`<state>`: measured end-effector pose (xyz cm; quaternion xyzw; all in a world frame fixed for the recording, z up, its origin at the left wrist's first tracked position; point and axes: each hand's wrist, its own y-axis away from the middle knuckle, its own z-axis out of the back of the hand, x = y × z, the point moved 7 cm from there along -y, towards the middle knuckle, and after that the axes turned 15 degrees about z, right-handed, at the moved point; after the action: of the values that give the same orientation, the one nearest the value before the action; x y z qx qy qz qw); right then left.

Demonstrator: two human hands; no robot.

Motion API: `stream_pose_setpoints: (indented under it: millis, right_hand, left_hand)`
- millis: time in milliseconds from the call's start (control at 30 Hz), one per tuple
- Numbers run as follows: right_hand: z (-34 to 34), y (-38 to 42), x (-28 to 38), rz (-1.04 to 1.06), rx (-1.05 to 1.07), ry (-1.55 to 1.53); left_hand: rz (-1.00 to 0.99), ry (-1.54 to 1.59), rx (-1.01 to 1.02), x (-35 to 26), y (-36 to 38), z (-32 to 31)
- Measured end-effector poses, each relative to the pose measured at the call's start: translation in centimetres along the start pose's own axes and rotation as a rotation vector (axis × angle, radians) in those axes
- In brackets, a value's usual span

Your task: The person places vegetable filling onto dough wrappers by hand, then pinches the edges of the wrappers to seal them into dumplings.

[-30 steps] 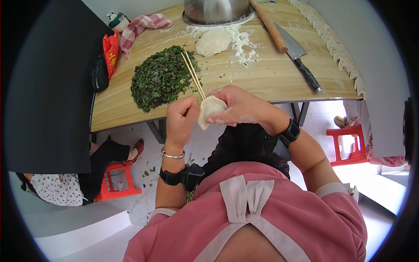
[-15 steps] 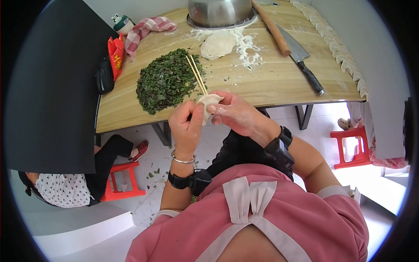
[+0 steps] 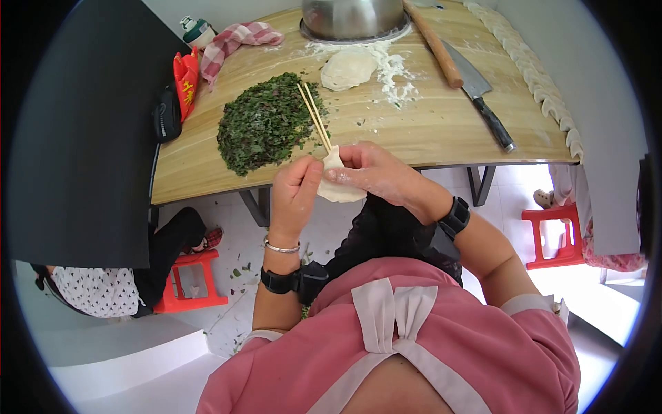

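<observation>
The wrapper [image 3: 343,190] was held in front of the near edge of the table [image 3: 386,131], closer to the wearer than the greens [image 3: 262,121] and a little to their right. The left hand [image 3: 295,190] was mostly closed, its thumb and bent forefinger pinching the wrapper's left side. The right hand [image 3: 379,174] was partly closed, its thumb laid on the wrapper and its fingers curled around the right side.

The chopsticks [image 3: 315,117] slanted over the right edge of the greens, their near ends by the wrapper; whether a hand touched them could not be told. Just beyond and right of the greens lay the dough [image 3: 349,68], with flour [image 3: 396,77] beside it and the pot [image 3: 355,17] behind. Well to the right of the greens were the rolling pin [image 3: 436,47], the knife [image 3: 483,93] and, farther over, a row of dumplings [image 3: 534,69]. The checked cloth [image 3: 238,43] lay beyond the greens, toward the left; the red packet [image 3: 185,84] and black case [image 3: 167,116] stood to their left.
</observation>
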<state>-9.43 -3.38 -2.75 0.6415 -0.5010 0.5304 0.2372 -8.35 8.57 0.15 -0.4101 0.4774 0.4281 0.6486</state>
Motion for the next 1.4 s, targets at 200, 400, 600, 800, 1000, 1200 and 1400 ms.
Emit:
stream_pose_setpoints:
  millis: [200,400,600,800,1000,1200,1400]
  right_hand:
    - [-1.0,0.5,-0.2,-0.070,0.219,0.113]
    - [-0.9,0.2,0.5,0.068,0.300,0.570]
    - [0.3,0.8,-0.1,-0.033,0.230,0.455]
    - [0.5,1.1,1.1,-0.112,0.119,0.167]
    - [1.2,1.2,1.3,-0.101,0.082,0.158]
    - [0.9,2.0,2.2,-0.037,0.026,0.040]
    - [1.2,0.4,2.3,0.044,0.010,-0.016]
  left_hand:
    - [0.131,0.119,0.107,1.4,-0.6,0.4]
    - [0.124,-0.051,0.147,1.3,-0.7,-0.6]
    - [0.088,-0.046,0.182,0.4,-0.6,-1.5]
    - [0.130,0.025,0.150,1.3,-1.5,-1.6]
    - [0.052,-0.008,0.164,-0.2,-1.5,-2.2]
    - [0.048,0.065,0.078,-0.8,-1.2,-2.6]
    - [0.151,0.209,0.083,0.6,-1.5,-1.9]
